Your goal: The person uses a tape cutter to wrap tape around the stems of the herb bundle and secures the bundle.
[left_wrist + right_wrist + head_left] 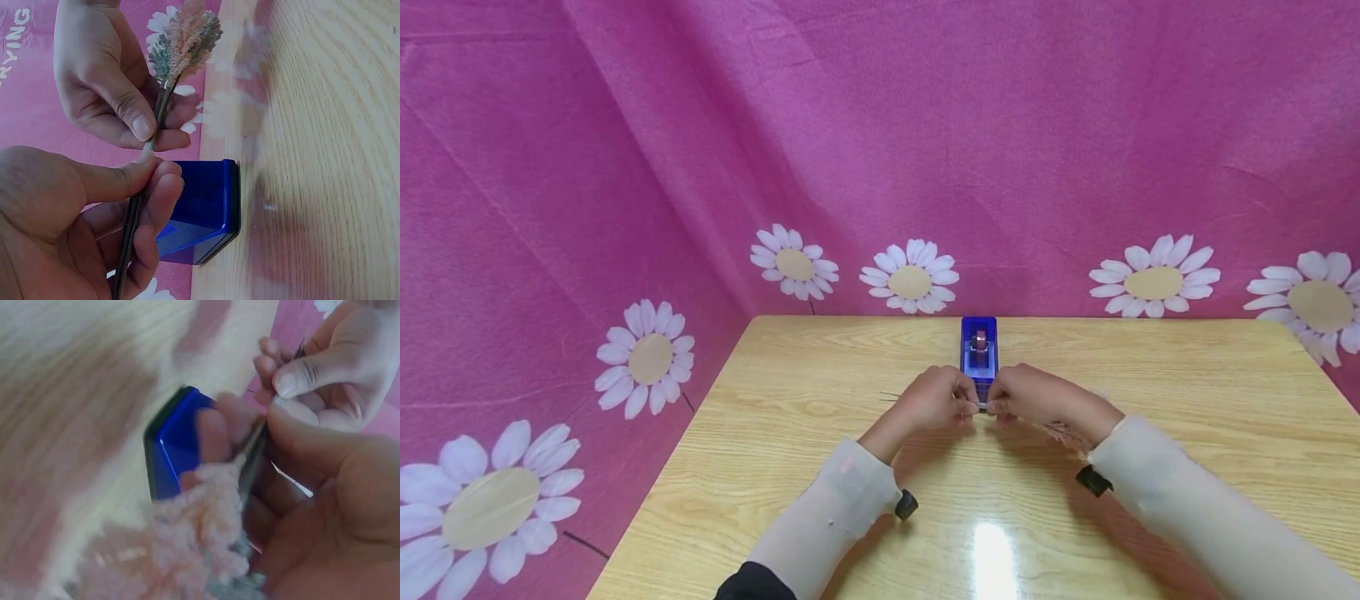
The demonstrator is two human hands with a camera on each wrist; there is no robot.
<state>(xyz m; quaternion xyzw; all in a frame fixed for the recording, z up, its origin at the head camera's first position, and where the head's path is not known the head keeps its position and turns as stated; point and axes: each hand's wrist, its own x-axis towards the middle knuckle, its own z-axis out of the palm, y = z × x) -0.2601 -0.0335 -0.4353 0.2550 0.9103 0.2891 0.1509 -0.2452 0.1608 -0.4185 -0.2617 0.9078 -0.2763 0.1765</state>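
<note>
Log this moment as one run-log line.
left hand: pinches flower stem | right hand: pinches same stem below the pink tuft | blue tape dispenser: on wooden table, behind hands

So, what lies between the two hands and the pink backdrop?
The blue tape dispenser stands on the wooden table, just beyond the left hand and right hand; head view.

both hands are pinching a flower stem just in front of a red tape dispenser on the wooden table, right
Not quite: the tape dispenser is blue, not red, as the head view shows. The rest holds: the left hand and right hand both pinch the flower stem just in front of it on the wooden table.
</note>
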